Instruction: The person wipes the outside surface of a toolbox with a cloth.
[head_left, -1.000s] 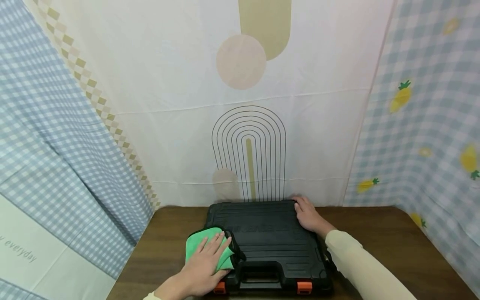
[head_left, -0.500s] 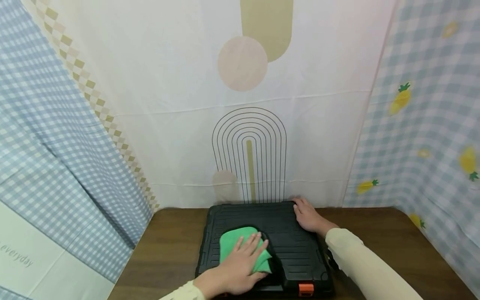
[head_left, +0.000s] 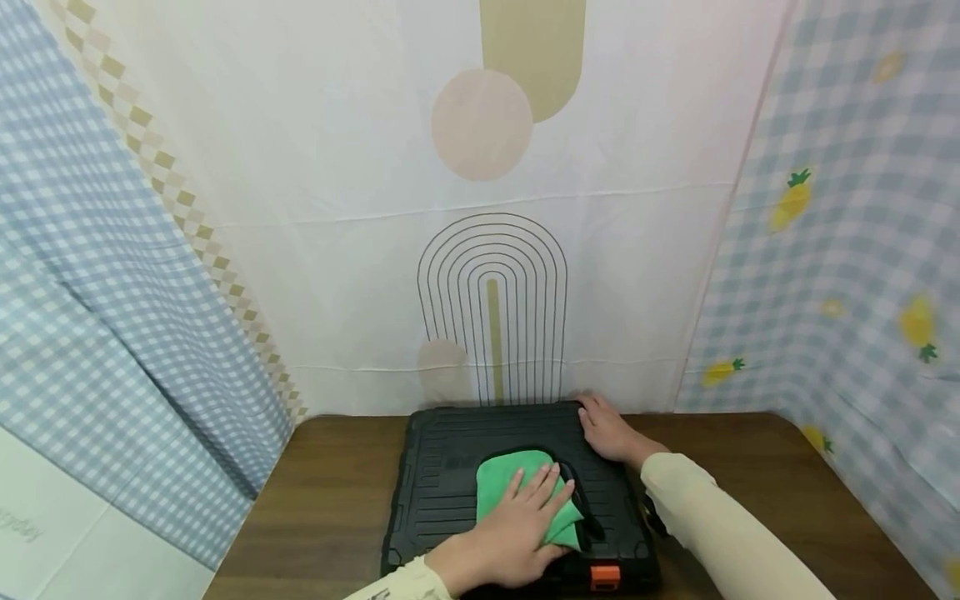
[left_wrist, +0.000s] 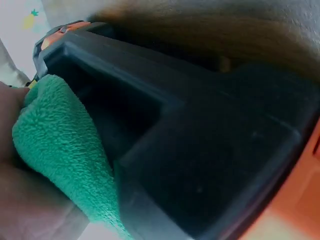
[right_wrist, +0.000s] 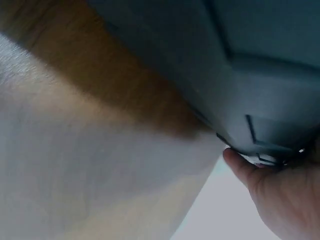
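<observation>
A black hard plastic carrying case point(head_left: 438, 471) with a ribbed lid lies closed on the table. My left hand point(head_left: 517, 533) presses a green cloth point(head_left: 504, 475) with dark edging onto the lid, its fingers spread and straight. In the left wrist view the fluffy cloth point(left_wrist: 65, 145) bulges beside the case's carry handle point(left_wrist: 125, 60). My right hand point(head_left: 611, 433) holds the case's far right corner. In the right wrist view a digit of the right hand point(right_wrist: 285, 195) lies at the end of the case's side wall point(right_wrist: 200, 75).
The wooden table point(head_left: 322, 500) extends on both sides of the case. Behind it hangs a white printed curtain point(head_left: 360, 292), with checked curtains point(head_left: 810, 275) at the sides. An orange latch point(head_left: 605, 577) shows on the case's front right.
My left hand has slid the green cloth rightward across the lid, from the left edge to right of the middle. The right hand stays at the far right corner.
</observation>
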